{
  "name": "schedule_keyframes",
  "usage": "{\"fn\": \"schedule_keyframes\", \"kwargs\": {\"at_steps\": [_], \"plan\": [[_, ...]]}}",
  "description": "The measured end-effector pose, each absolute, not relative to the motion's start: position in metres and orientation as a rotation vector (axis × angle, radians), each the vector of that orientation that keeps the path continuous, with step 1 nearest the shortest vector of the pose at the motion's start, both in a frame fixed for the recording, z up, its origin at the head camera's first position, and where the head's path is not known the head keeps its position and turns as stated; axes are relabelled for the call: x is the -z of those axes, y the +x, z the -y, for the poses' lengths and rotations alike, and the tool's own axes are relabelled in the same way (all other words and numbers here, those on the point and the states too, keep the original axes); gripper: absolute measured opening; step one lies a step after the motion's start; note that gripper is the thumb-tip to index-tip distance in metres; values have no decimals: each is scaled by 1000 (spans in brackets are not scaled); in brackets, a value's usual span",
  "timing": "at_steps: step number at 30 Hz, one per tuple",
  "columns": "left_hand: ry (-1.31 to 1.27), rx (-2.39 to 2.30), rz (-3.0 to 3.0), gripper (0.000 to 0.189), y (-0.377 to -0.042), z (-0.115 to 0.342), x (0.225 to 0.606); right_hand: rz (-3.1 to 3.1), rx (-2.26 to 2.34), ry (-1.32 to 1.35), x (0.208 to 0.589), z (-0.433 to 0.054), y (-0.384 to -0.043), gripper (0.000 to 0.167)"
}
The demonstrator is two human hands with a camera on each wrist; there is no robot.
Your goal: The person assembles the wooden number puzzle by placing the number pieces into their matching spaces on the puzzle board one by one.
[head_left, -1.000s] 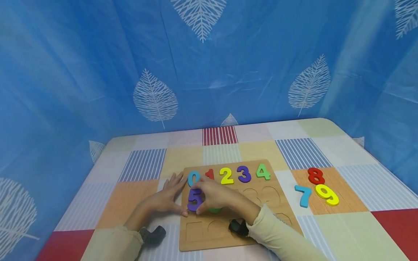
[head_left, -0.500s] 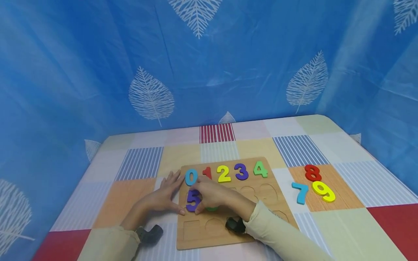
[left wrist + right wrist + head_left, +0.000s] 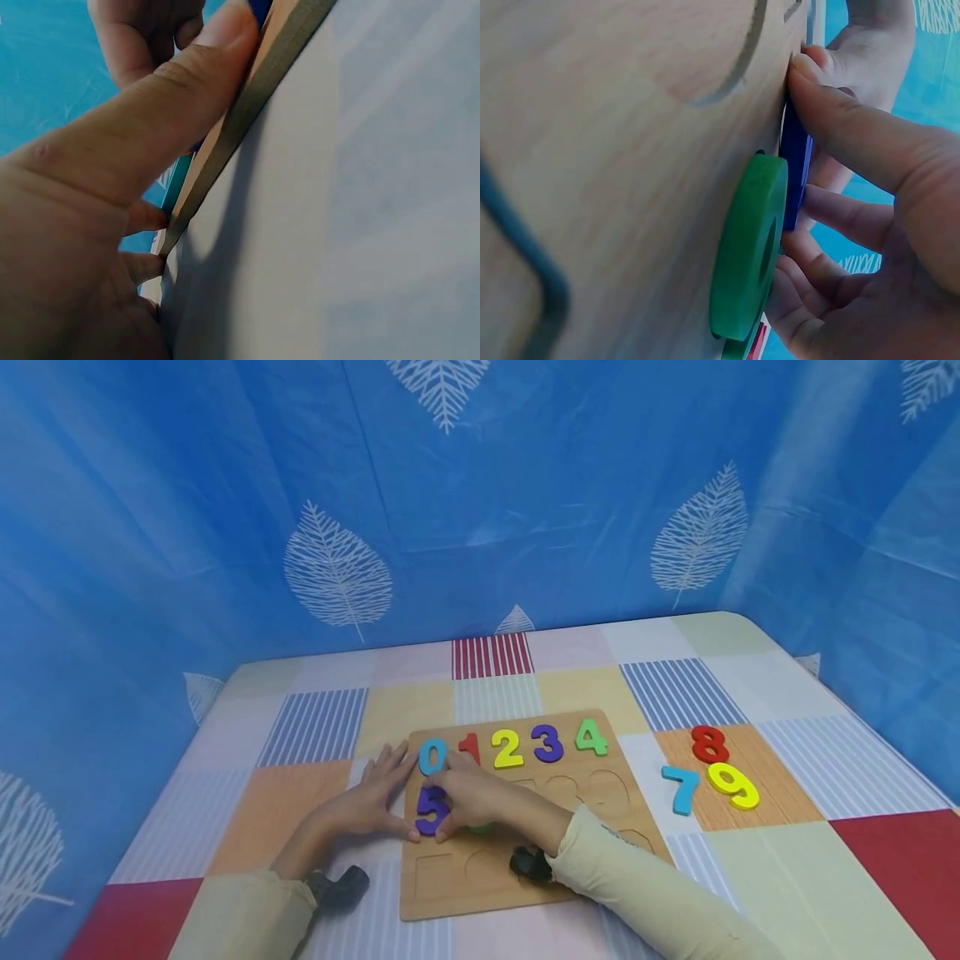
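A wooden number-puzzle board [image 3: 424,907] lies on the table. My right hand [image 3: 480,792] pinches the purple number 5 [image 3: 431,814] at the left of the board's middle row. In the right wrist view, thumb and fingers are on the edges of this purple piece [image 3: 798,165], which lies close along the board. Just beside it sits a green number piece [image 3: 739,255], mostly hidden under my right hand in the head view. My left hand [image 3: 362,806] rests along the board's left edge, fingers extended and spread, with the thumb [image 3: 161,105] at the edge near the 5.
Along the back row sit a blue 0 [image 3: 432,757], red 1 [image 3: 470,746], yellow 2 [image 3: 507,750], purple 3 [image 3: 548,744] and green 4 [image 3: 592,738]. Right of the board lie a blue 7 [image 3: 681,790], red 8 [image 3: 709,744] and yellow 9 [image 3: 733,787] on the patchwork cloth.
The head view has shifted, so the whole scene appears slightly farther left and higher. Both hands and the purple 5 keep nearly the same place on the board.
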State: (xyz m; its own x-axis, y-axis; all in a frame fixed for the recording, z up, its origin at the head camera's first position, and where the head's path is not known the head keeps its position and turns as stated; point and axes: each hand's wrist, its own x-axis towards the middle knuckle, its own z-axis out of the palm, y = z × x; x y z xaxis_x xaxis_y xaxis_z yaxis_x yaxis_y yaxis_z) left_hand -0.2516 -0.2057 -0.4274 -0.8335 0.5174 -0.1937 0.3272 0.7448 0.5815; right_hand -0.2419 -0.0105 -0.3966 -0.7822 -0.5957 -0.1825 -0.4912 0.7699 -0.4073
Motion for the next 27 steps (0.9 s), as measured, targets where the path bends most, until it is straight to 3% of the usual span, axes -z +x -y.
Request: {"fn": "schedule_keyframes", "kwargs": {"at_steps": [10,27], "plan": [[667,-794,-2603,102,-252,205,428,-2675,458,-854,397,7,-242,66],[630,-767,-2626,107,-251,206,429,-2696,409,-978,401,6,-241,68]]}}
